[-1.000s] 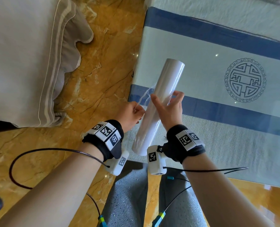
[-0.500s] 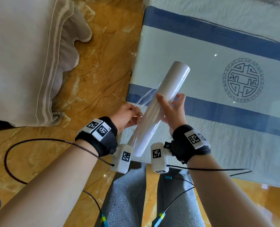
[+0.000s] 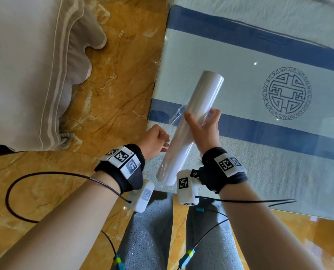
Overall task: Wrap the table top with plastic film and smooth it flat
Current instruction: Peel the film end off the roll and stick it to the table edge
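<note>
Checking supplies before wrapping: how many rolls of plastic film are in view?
1: the film roll, gripped by the right hand above the table corner; the left hand pinches its loose edge. None elsewhere visible.

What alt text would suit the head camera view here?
A person's right hand holds a white roll of plastic film tilted above the near corner of a glass-topped table, while the left hand pinches the film's loose edge. The floor is orange marble.

Black wristbands with square-code tags, grey speckled trousers
</note>
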A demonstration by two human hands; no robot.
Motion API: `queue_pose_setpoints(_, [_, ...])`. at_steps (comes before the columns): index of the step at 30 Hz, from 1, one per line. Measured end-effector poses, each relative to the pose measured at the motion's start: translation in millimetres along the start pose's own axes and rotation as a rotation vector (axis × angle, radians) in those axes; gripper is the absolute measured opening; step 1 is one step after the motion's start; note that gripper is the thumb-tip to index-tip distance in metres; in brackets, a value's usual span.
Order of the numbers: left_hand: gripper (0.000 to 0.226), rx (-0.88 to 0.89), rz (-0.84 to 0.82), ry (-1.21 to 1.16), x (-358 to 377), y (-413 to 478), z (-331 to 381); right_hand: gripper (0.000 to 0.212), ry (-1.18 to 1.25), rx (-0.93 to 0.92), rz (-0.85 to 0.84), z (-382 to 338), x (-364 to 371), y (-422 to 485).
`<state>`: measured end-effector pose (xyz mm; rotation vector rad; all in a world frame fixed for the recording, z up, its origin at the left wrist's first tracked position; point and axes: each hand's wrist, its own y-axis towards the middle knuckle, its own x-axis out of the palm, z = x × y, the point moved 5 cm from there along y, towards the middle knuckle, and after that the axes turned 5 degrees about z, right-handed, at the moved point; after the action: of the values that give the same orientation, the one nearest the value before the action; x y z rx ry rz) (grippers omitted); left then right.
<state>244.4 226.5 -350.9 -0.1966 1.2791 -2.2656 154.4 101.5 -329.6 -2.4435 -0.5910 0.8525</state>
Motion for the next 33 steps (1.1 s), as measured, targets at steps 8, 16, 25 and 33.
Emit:
queue_pose_setpoints(8, [0.019,-0.238,0.004,-0.324,-10,-1,-16,0.051,0.152,0.104,-0.042,8,1,-4])
queue_pose_setpoints(16, [0.019,-0.279,-0.096,-0.309,-15,-4,-17,0.051,0.158,0.067,-0.092,0,0,-6])
queue_pose_setpoints(25, [0.018,-0.12,-0.061,-0.259,-2,-1,-19,0.054,0.013,-0.097,0.003,-17,7,-8])
queue_pose_setpoints(33, [0.014,0.089,-0.17,-0.162,-5,-3,-20,0.053,0.072,-0.076,0.046,-16,3,-4])
